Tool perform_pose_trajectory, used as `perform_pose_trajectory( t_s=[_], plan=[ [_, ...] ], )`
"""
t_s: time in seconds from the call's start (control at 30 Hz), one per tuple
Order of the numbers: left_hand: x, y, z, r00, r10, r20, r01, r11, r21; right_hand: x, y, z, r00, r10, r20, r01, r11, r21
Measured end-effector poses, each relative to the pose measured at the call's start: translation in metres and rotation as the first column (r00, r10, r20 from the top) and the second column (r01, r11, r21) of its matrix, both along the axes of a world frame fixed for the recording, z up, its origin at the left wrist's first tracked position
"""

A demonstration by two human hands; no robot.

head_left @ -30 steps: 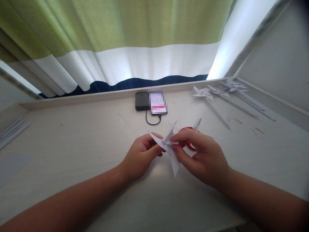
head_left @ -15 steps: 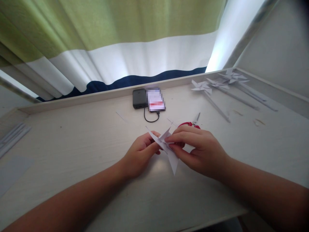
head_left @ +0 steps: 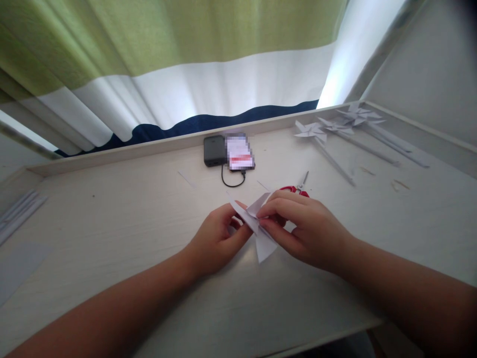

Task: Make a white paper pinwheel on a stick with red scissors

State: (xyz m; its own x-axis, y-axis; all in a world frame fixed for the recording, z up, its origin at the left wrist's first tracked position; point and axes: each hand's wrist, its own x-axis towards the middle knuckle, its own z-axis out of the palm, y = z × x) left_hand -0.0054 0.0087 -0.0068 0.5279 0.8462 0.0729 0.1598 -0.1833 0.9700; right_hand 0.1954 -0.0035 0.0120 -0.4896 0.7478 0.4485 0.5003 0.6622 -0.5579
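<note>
A white paper pinwheel [head_left: 265, 244] is held up between both hands above the table, its pointed blades spread out. My left hand [head_left: 219, 238] grips it from the left, with fingers behind the paper and the thumb near its centre. From the right, my right hand [head_left: 305, 226] pinches the paper at the middle between thumb and forefinger. Whether a small pin or stick is between those fingertips I cannot tell. Just beyond the right hand lie red-handled scissors [head_left: 301, 191], partly hidden by it, blades pointing away.
Finished pinwheels on paper sticks [head_left: 313, 132] lie at the back right, near small thin wooden bits [head_left: 401, 184]. A black box [head_left: 214, 150] is cabled to a phone [head_left: 239, 151] at the back. Rolled paper sticks [head_left: 22, 214] and a paper sheet [head_left: 22, 268] lie at left.
The pinwheel has turned slightly in my hands, its lower blade swinging left. My right fingers have shifted a little at its centre; both hands keep hold of it.
</note>
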Motion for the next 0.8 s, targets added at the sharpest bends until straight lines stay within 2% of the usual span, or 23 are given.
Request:
perform_pose_trajectory(
  t_s=[0.13, 0.23, 0.33, 0.47, 0.57, 0.67, 0.8],
  plan=[
    [0.0000, -0.0013, -0.0010, 1.000, 0.011, -0.018, -0.010, 1.000, 0.022, 0.0001, 0.0023, 0.0004, 1.000, 0.029, -0.006, -0.029, 0.997, -0.071],
    [-0.0001, -0.0014, 0.0002, 1.000, 0.010, -0.009, -0.010, 1.000, 0.002, 0.0004, 0.0037, 0.0011, 1.000, 0.020, -0.018, -0.021, 0.997, -0.072],
    [-0.0013, -0.0008, 0.0006, 0.999, -0.008, 0.036, 0.009, 0.999, -0.049, 0.0005, 0.0037, 0.0014, 1.000, -0.002, -0.017, 0.001, 0.998, -0.056],
    [-0.0019, -0.0012, 0.0004, 0.992, -0.030, 0.124, 0.035, 0.998, -0.044, 0.0003, 0.0023, 0.0009, 1.000, -0.018, 0.012, 0.019, 0.999, -0.050],
    [0.0001, -0.0026, 0.0026, 0.984, -0.060, 0.170, 0.084, 0.987, -0.139, -0.0002, 0.0019, -0.0004, 1.000, -0.003, 0.013, 0.004, 1.000, -0.028],
    [0.0016, -0.0026, 0.0056, 0.985, -0.020, 0.173, 0.066, 0.963, -0.263, -0.0013, 0.0023, -0.0014, 1.000, 0.011, 0.016, -0.010, 1.000, -0.011],
    [0.0006, -0.0004, 0.0072, 0.982, 0.011, 0.191, 0.053, 0.943, -0.328, -0.0029, 0.0030, -0.0019, 1.000, 0.018, 0.021, -0.018, 1.000, 0.005]
  ],
)
